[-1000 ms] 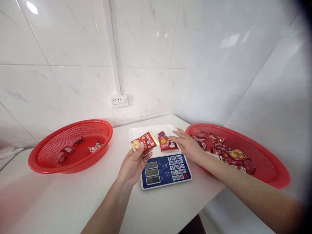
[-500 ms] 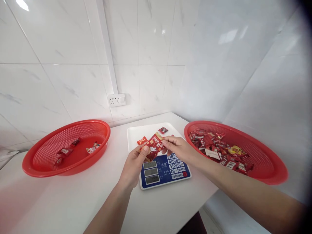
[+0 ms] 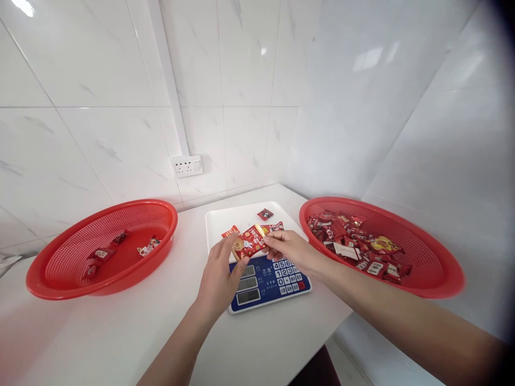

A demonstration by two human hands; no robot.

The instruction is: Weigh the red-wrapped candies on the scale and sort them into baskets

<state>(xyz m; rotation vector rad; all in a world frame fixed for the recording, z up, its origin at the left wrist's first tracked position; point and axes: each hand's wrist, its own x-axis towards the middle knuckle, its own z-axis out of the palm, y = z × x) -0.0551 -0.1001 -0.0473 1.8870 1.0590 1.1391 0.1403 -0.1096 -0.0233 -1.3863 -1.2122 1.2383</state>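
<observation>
My left hand (image 3: pixel 219 273) and my right hand (image 3: pixel 292 248) both pinch red snack packets (image 3: pixel 247 242) held together just above the electronic scale (image 3: pixel 265 279). The left fingers grip the packets' left end, the right fingers the right end. More than one packet seems stacked in the grip; a red corner (image 3: pixel 228 233) sticks out behind. On the scale's white pan (image 3: pixel 217 225) lie a small dark red candy (image 3: pixel 265 214) and another red packet (image 3: pixel 277 226) behind my right fingers.
A red mesh basket (image 3: pixel 422 279) at the right holds several red candy packets. A second red basket (image 3: pixel 60 268) at the left holds a few candies. A wall socket (image 3: pixel 186 165) sits on the tiled wall. The white counter ends near the bottom right.
A second ago my left hand held one packet alone while my right hand lay flat on the pan. My right hand picked up a packet and brought it to the left hand's packet.
</observation>
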